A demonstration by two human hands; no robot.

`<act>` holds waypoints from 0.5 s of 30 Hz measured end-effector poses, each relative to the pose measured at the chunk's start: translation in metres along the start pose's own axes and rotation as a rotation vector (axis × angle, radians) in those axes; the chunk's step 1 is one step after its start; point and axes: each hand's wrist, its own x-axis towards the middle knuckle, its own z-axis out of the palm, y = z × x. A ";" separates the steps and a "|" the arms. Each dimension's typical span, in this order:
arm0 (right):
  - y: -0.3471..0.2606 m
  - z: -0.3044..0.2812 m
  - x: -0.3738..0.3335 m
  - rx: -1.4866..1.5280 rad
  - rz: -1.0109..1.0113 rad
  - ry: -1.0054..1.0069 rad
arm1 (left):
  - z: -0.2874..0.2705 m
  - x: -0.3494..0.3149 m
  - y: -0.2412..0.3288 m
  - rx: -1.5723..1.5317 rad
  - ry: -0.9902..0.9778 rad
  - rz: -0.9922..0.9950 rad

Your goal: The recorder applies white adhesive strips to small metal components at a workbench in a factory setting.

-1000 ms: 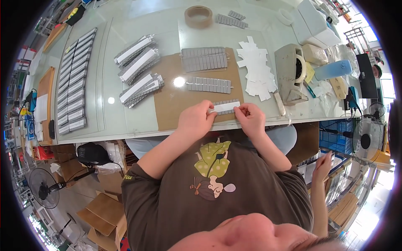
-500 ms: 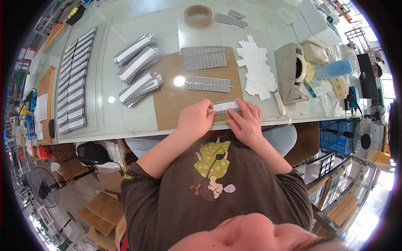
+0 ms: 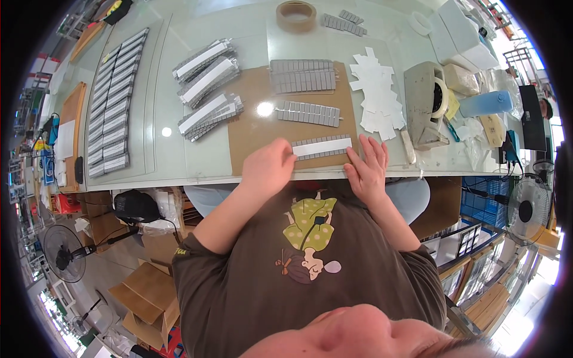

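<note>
Grey segmented strip (image 3: pixel 322 147) lies flat on the brown cardboard sheet (image 3: pixel 250 128), close to the counter's near edge (image 3: pixel 179 179), its long axis running left to right. Left hand (image 3: pixel 268 167), fingers curled, presses its left end; right hand (image 3: pixel 367 167), fingers spread flat, touches its right end. Bare cardboard lies behind it, before another grey strip (image 3: pixel 307 113).

left hand (image 3: pixel 268 168) curled, right hand (image 3: pixel 367 167) flat
</note>
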 end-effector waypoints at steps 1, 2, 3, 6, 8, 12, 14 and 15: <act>0.000 0.000 0.000 -0.012 -0.009 -0.001 | -0.003 -0.008 -0.006 -0.056 0.052 -0.023; 0.001 -0.001 0.000 -0.008 -0.007 -0.001 | -0.005 -0.013 -0.010 -0.111 0.105 -0.046; 0.001 -0.001 0.000 -0.004 -0.011 0.011 | -0.002 -0.015 -0.018 -0.108 0.103 -0.047; -0.006 0.000 0.003 0.016 -0.022 0.017 | 0.012 -0.024 -0.035 0.086 0.430 0.460; -0.016 0.001 0.007 0.047 -0.048 -0.006 | 0.020 -0.029 -0.030 0.191 0.416 0.553; -0.053 0.008 0.028 0.105 -0.156 -0.133 | 0.021 -0.033 -0.022 0.296 0.410 0.576; -0.057 0.012 0.032 0.118 -0.166 -0.152 | 0.022 -0.032 -0.025 0.349 0.363 0.555; -0.055 0.012 0.030 0.095 -0.168 -0.150 | 0.024 -0.032 -0.025 0.351 0.373 0.559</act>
